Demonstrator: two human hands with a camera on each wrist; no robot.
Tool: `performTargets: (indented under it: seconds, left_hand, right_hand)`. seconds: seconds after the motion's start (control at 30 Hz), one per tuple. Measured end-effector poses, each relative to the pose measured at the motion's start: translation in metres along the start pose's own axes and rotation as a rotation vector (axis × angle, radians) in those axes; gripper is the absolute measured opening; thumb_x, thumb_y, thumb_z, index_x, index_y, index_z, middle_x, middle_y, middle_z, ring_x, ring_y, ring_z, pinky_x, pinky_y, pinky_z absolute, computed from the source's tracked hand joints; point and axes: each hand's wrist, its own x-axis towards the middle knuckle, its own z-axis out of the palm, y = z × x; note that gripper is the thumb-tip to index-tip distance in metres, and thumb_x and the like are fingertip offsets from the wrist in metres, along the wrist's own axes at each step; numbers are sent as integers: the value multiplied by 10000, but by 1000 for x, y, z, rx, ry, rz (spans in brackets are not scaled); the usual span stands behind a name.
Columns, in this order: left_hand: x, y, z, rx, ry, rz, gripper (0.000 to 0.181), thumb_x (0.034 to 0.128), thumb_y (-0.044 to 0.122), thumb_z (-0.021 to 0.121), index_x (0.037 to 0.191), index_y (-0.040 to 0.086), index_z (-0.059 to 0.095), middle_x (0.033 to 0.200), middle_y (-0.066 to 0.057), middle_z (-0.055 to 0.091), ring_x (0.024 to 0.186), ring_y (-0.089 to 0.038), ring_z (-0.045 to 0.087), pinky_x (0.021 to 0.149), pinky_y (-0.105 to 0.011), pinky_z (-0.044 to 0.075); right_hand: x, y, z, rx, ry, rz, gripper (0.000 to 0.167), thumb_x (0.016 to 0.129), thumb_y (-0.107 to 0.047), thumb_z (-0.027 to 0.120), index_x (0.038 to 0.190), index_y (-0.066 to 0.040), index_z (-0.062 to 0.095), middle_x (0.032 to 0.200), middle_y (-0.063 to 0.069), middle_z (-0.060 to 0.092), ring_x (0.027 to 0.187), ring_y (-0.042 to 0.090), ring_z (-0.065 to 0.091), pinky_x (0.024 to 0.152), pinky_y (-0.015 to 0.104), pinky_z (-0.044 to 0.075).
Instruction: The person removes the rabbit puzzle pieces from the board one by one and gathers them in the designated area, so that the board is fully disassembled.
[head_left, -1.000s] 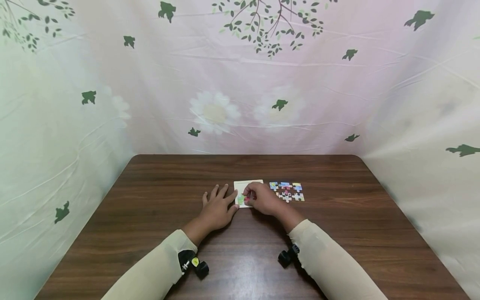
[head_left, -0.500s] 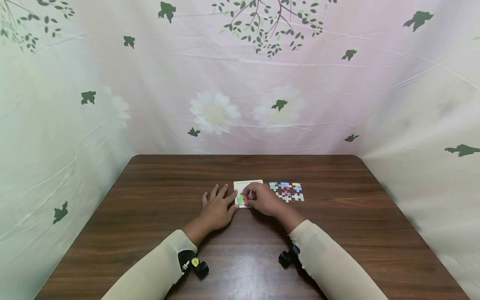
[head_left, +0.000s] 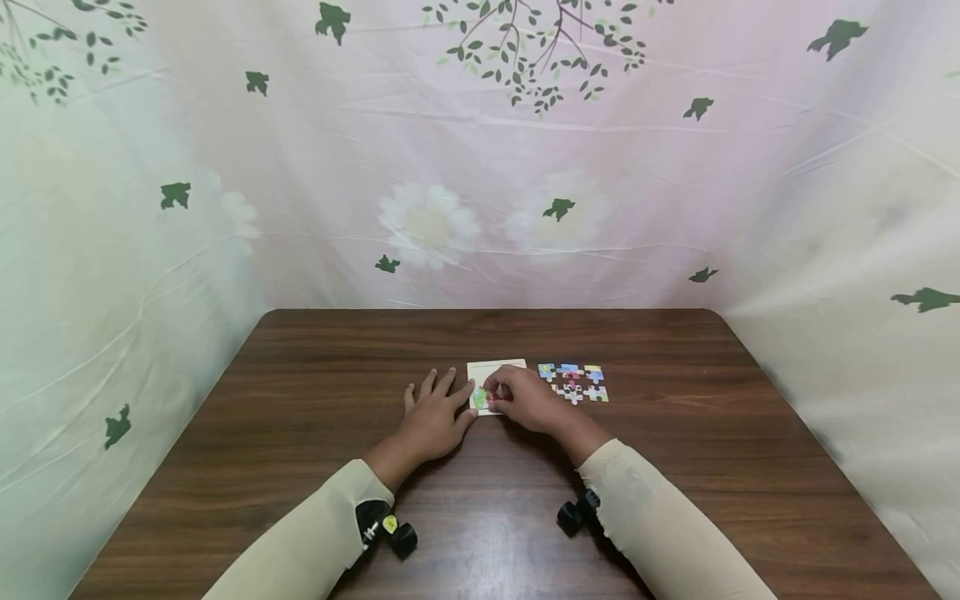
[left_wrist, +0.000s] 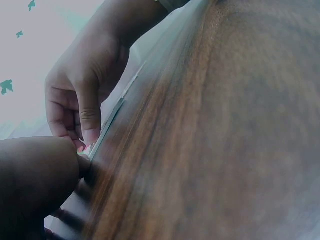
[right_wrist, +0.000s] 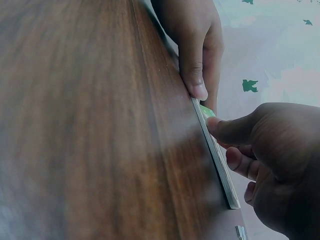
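Observation:
A white puzzle tray (head_left: 495,365) lies flat on the wooden table, in the middle of the head view. A green puzzle piece (head_left: 479,399) sits in its near left corner. My left hand (head_left: 433,423) rests with fingers spread, thumb and index finger touching the tray's left edge. Over the tray, my right hand (head_left: 527,400) pinches a reddish puzzle piece (head_left: 492,398) beside the green one; fingers cover most of it. In the right wrist view the right thumb (right_wrist: 232,129) is low over the tray's edge, and the green piece (right_wrist: 207,112) shows past it.
Several loose puzzle pieces (head_left: 573,392) lie in two rows just right of the tray. The dark wooden table (head_left: 337,358) extends around them. A pale printed cloth (head_left: 480,175) hangs behind and on both sides.
Both hands stay almost in place. The right fingers shift very slightly over the reddish piece, and a bit more of the green piece shows than at first.

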Motion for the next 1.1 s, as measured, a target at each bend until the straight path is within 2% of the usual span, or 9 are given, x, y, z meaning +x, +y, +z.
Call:
performTargets:
  seconds: [0.1,0.2,0.4,0.53,0.73,0.8,1.0,1.1]
  left_hand:
    - [0,0,-1,2,-11,2,574,1131,438,563,1671,264,481,1797,-177,307,1674,-509,191,1270,-819,103]
    - [2,-1,1,-5,-10,3,580,1127,436,571,1671,258,482,1795,-183,306,1673,-513,186,1270,-821,93]
    - [1,-1,0,42,-6,7,568,1135,457,549,1668,270,487,1789,-170,327,1665,-509,221,1261,-816,148]
    - [1,0,1,32,-2,6,571,1134,464,550,1667,270,489,1788,-170,330,1664,-511,223,1256,-823,146]
    - [0,1,0,41,-16,1,578,1140,485,528,1680,287,464,1799,-157,310,1675,-499,205,1267,-812,141]
    - [0,1,0,42,-24,-4,583,1141,488,525,1686,294,452,1804,-151,300,1680,-493,195,1274,-807,133]
    - [0,1,-1,47,-19,-4,585,1144,486,521,1690,291,444,1805,-143,300,1680,-484,203,1276,-802,134]
    - [0,0,0,43,-14,-5,580,1145,480,517,1688,288,448,1804,-143,304,1680,-483,205,1276,-801,135]
  right_hand:
    - [-1,0,0,-30,9,-10,141,999,-85,800,1138,-100,781,981,-4,716,794,68,584,744,289,521]
    - [-2,-1,0,-70,21,-35,155,995,-84,802,1149,-100,786,1012,2,739,816,70,615,815,341,522]
    - [-5,2,0,-125,46,-73,140,1017,-165,792,1141,-109,761,1052,6,742,867,106,659,901,429,444]
    - [-9,6,-2,-107,45,-60,140,1050,-208,756,1158,-122,727,1120,5,725,925,132,654,930,455,438]
    - [-22,15,-7,-47,54,-72,147,1053,-220,750,1169,-142,710,1254,17,715,1229,255,588,1009,526,388]
    - [-27,20,-9,-30,65,-83,148,1053,-219,748,1177,-146,710,1290,22,699,1286,290,551,1021,546,371]
    - [-43,33,-18,31,89,-63,134,1056,-194,745,1183,-160,717,1405,101,632,1365,345,479,1115,686,360]
    - [-48,38,-22,37,96,-49,139,1052,-190,753,1185,-169,720,1444,134,611,1385,356,460,1116,709,338]
